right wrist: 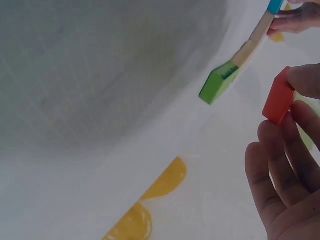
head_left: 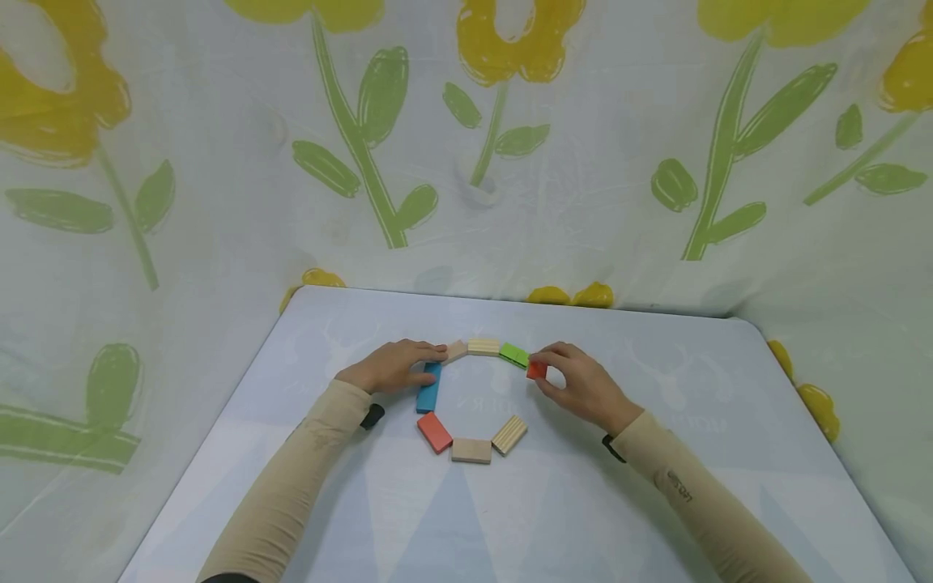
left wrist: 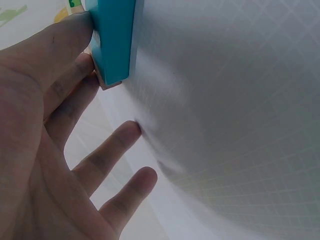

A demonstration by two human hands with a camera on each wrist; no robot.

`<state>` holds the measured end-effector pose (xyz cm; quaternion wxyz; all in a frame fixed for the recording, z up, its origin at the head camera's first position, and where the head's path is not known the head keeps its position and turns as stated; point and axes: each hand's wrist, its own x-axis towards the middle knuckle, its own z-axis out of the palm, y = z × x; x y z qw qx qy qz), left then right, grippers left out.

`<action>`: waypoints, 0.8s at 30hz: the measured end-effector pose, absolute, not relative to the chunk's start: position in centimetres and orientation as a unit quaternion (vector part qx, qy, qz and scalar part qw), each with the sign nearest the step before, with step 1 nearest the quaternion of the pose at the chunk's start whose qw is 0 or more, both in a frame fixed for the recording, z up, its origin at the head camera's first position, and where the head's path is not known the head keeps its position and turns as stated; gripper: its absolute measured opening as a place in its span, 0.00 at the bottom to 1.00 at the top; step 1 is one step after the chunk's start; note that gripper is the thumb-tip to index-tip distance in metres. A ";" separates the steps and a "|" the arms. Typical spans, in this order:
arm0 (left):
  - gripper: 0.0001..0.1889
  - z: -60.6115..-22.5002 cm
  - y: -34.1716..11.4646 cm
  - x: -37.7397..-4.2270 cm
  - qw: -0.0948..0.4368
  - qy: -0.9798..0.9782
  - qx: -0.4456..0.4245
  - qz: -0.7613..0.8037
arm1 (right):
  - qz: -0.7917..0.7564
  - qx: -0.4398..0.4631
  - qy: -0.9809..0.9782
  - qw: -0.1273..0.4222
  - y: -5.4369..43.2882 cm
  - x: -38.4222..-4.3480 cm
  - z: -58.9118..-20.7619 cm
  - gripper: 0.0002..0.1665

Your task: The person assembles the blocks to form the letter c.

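Between the thumb and fingers of my right hand (head_left: 586, 389) is a red block (right wrist: 278, 97), pinched and held up. In the head view it overlaps the end of a green block (head_left: 514, 354); the right wrist view has the two apart. My left hand (head_left: 394, 366) rests at the upper left of a ring of blocks. Its thumb touches a blue block (head_left: 428, 395), while other fingertips reach a plain wooden block (head_left: 456, 350) at the blue one's far end. The ring and little fingers stretch out loosely in the left wrist view.
The ring also holds a ridged wooden block (head_left: 484, 346) at the back, a second red block (head_left: 435, 432) at lower left, a plain wooden block (head_left: 471, 450) in front and another ridged block (head_left: 509, 435) at lower right. A flower-printed curtain (head_left: 568, 186) hangs behind the white table (head_left: 656, 518).
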<state>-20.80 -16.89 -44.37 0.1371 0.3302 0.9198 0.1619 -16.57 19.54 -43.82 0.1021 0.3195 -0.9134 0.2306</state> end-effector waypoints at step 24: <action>0.30 -44.5 -17.1 -20.8 0.133 0.918 0.334 0.170 | 0.193 0.357 -0.914 0.020 18.3 -15.2 -45.3 0.19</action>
